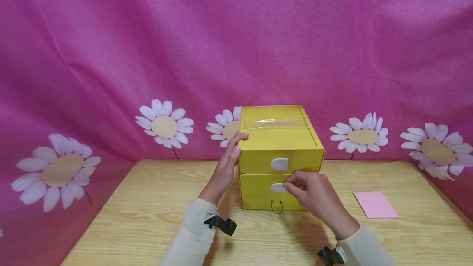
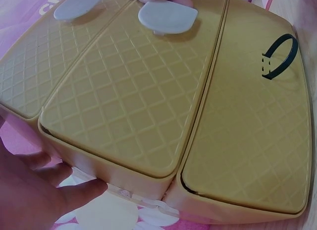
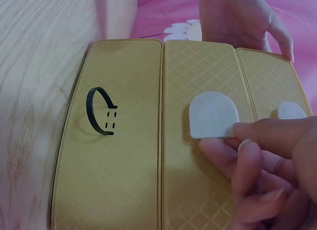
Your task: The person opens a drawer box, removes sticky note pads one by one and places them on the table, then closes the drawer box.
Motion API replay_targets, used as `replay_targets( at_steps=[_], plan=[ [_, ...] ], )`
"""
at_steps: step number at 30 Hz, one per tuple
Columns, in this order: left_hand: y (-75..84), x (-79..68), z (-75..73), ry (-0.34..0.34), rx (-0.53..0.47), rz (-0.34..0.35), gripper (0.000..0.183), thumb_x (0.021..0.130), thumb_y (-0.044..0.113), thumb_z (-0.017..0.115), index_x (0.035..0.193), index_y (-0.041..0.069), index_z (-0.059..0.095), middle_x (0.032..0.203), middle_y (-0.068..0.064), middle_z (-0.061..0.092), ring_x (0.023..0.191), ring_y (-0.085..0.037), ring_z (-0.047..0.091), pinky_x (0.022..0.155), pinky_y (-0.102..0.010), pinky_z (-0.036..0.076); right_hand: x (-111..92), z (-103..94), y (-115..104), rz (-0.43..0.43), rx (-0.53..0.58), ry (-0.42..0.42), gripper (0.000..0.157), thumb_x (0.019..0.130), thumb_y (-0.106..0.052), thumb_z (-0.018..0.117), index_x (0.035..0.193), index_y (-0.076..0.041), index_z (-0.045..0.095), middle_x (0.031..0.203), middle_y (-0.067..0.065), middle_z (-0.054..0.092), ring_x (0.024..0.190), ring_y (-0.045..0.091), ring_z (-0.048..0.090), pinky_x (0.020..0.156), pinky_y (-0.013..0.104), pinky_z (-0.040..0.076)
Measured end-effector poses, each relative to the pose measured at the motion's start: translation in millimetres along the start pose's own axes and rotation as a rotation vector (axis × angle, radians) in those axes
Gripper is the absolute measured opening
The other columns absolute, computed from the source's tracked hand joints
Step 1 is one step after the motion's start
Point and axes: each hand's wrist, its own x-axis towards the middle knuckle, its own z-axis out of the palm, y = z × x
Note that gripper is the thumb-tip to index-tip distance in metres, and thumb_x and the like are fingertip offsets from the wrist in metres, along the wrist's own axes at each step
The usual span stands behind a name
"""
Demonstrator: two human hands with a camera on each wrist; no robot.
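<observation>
A yellow box of three stacked drawers [image 1: 281, 134] stands on the table, clear tape across its top. White rounded pull tabs mark the top and middle drawers, and a thin black loop [image 3: 92, 111] sits on the bottom one. My left hand [image 1: 223, 171] rests against the box's left side with fingers extended, fingertips at the top edge. Between thumb and fingers, my right hand [image 1: 314, 190] pinches the edge of the middle drawer's white pull tab [image 3: 213, 116]. Higher up is the top white pull tab [image 1: 279, 164], untouched. All three drawer fronts sit closed.
A pink square pad of paper [image 1: 375, 205] lies on the wooden table [image 1: 148, 212], right of the box. Behind hangs a magenta cloth [image 1: 273, 44] printed with white daisies, also running along both sides of the table.
</observation>
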Motion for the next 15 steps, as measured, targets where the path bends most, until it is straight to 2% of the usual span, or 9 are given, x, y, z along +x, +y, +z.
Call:
replay_targets(
  at_steps=[3,15],
  plan=[
    [7.8,-1.9,-0.1,-0.004,0.013,-0.010,0.044,0.105,0.024,0.025,0.146,0.011,0.032,0.161,-0.010,0.004,0.146,-0.024,0.006,0.109,-0.062,0.018,-0.2,-0.2,-0.1,-0.013,-0.015,0.004,0.006,0.087,-0.017,0.071,0.082,-0.014,0.072,0.075,-0.001,0.070,0.050,0.009,0.056,0.045,0.025,0.046],
    [6.0,-1.0,-0.1,0.001,0.007,-0.013,0.044,0.105,0.025,0.026,0.146,0.012,0.033,0.161,-0.009,0.004,0.146,-0.024,0.006,0.110,-0.062,0.017,-2.2,-3.9,-2.4,-0.030,-0.038,-0.015,0.007,0.087,-0.018,0.072,0.080,-0.016,0.072,0.070,-0.003,0.068,0.048,0.007,0.051,0.044,0.025,0.042]
  ],
)
